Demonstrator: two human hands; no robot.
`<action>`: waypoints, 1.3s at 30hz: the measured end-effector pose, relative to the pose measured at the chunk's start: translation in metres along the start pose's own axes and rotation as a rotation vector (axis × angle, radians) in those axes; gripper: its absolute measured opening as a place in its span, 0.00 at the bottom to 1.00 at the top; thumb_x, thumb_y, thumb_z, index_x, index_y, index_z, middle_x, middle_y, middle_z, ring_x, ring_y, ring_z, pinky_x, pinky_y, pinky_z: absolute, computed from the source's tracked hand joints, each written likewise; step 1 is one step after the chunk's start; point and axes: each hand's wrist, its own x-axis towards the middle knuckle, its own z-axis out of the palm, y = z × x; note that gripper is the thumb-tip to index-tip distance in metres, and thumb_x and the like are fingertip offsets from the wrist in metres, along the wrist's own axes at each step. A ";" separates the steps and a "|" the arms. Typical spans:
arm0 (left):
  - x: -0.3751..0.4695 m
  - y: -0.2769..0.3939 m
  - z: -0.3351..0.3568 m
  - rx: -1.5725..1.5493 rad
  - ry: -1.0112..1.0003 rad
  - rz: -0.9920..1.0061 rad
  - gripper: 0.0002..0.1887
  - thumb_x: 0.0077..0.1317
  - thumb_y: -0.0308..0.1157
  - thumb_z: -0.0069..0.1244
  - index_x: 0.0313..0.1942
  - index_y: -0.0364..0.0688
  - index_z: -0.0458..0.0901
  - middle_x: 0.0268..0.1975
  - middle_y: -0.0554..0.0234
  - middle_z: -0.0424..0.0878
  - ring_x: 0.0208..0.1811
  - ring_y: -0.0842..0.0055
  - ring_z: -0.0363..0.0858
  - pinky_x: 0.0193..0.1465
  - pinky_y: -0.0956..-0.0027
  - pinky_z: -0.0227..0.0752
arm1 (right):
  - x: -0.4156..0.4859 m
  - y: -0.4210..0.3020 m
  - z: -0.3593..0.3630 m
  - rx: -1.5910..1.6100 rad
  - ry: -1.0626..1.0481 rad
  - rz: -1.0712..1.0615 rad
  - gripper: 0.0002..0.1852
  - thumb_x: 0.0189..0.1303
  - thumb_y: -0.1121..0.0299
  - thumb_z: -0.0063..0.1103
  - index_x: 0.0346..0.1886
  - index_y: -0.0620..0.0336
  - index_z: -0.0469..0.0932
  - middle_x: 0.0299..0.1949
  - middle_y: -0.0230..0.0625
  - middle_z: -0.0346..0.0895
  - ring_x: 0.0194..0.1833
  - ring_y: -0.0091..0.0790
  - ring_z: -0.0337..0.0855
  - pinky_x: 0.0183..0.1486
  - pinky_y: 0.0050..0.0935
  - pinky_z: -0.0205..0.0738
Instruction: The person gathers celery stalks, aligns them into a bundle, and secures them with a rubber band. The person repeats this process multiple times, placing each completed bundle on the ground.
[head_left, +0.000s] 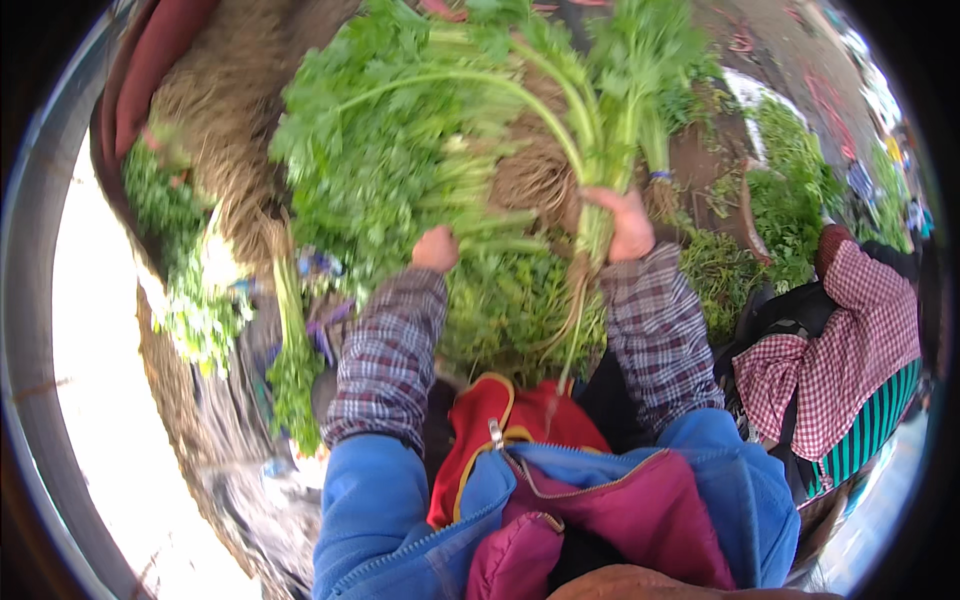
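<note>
Celery plants with leafy tops and pale roots fill the ground before me. My right hand (628, 225) is closed around the lower stalks of an upright celery bunch (600, 161), and its thin roots hang down below my grip. One long stalk of this bunch arches over to the left. My left hand (436, 250) has its fingers curled beside cut-looking pale green stalks (502, 234) at the edge of the celery pile (360, 142). Whether it grips any of them is hidden and blurred.
A tied celery bundle (658, 161) with a blue band lies beyond my right hand. To the left stand a root mass (232, 112) and a bundle (289, 322) with leaves downward. A person in a checked sleeve (855, 360) sits at the right by more greens (787, 202).
</note>
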 end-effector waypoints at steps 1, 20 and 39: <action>0.003 -0.008 0.016 -0.035 0.066 0.012 0.12 0.63 0.38 0.49 0.37 0.40 0.84 0.41 0.42 0.85 0.45 0.49 0.83 0.48 0.51 0.77 | 0.002 0.001 -0.008 0.076 0.085 0.169 0.17 0.57 0.73 0.64 0.51 0.62 0.75 0.34 0.37 0.77 0.30 0.35 0.80 0.29 0.38 0.81; 0.025 0.007 -0.029 0.021 -0.102 0.032 0.22 0.51 0.33 0.62 0.48 0.40 0.83 0.48 0.47 0.85 0.50 0.54 0.83 0.56 0.58 0.75 | 0.006 -0.003 -0.047 0.567 0.044 0.191 0.07 0.57 0.75 0.65 0.38 0.65 0.80 0.28 0.39 0.82 0.25 0.34 0.82 0.29 0.32 0.80; -0.052 0.300 -0.186 -1.349 -0.565 0.394 0.50 0.63 0.61 0.54 0.72 0.33 0.52 0.68 0.39 0.65 0.69 0.52 0.65 0.71 0.50 0.58 | -0.021 -0.118 -0.042 0.363 -0.404 0.146 0.20 0.53 0.79 0.62 0.52 0.66 0.73 0.37 0.40 0.81 0.32 0.33 0.84 0.35 0.28 0.81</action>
